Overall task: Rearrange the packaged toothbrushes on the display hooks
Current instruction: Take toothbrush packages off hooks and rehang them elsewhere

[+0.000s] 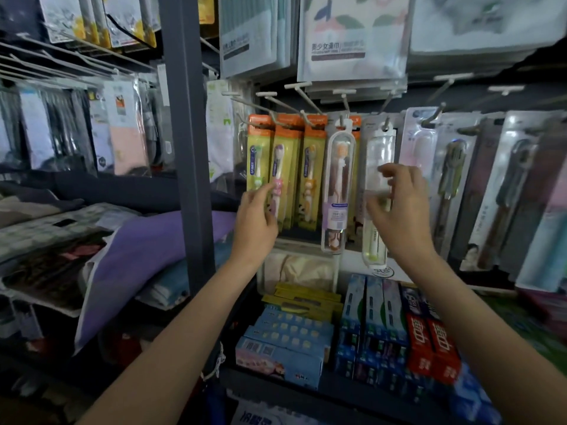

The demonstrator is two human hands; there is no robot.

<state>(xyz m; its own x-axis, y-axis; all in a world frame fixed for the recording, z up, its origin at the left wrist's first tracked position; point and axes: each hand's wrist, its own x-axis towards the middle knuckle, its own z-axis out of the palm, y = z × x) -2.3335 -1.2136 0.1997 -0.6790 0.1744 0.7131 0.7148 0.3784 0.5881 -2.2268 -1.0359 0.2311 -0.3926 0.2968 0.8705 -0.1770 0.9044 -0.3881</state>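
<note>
Packaged toothbrushes hang in a row on white display hooks (pixel 306 116). Three orange-and-yellow card packs hang at left: green brush (pixel 257 154), pink brush (pixel 280 170), yellow brush (pixel 311 170). To their right hang a clear case with an orange brush (pixel 337 191) and a clear case with a green-tipped brush (pixel 379 154). My left hand (pixel 256 216) is raised in front of the pink pack's lower part, fingers loosely bent, holding nothing I can see. My right hand (pixel 399 207) is in front of the green-tipped case with thumb and fingers spread around it; whether it touches is unclear.
More toothbrush packs (pixel 454 179) hang at right. Towel packs (pixel 352 35) hang above. Boxed toothpaste (pixel 383 326) and blue boxes (pixel 285 342) lie on the shelf below. A grey upright post (pixel 191 148) stands left of the hooks, with folded cloth goods (pixel 138 256) beyond it.
</note>
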